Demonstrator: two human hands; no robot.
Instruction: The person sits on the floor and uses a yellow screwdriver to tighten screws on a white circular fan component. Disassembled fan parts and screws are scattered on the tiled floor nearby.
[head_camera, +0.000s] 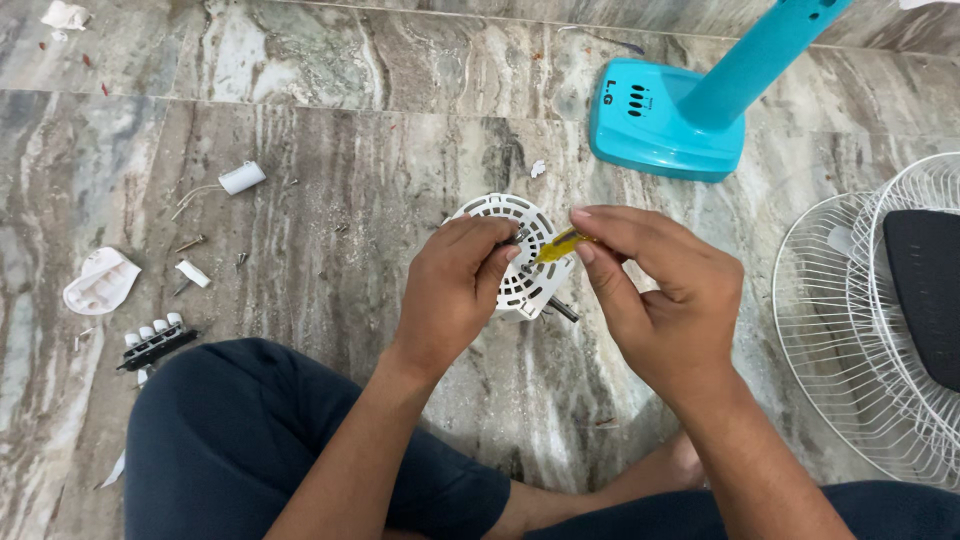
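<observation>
White vented motor housing: held above the floor between both hands, in front of the seated person's crossed legs. The left hand is clenched on its near-left rim, thumb and fingertips pressing the grille face. The right hand pinches a yellow-handled screwdriver between thumb and forefinger; its tip points toward the housing's centre, just beside the left fingertips. A dark shaft projects from the housing below the right thumb.

Judged step: a fastener on the housing face is being worked with the tool. Whether it is being loosened or tightened cannot be told. The next move would call for the tip staying seated and the left grip holding steady against the turning.

Surface: streaked grey-brown marble floor. Well left of the left hand lie loose screws, a white capacitor with leads, a white cover piece and a black switch bank with white keys. Beyond the right fingers stands a turquoise fan base. To the right of the right hand rest white wire fan guards.
</observation>
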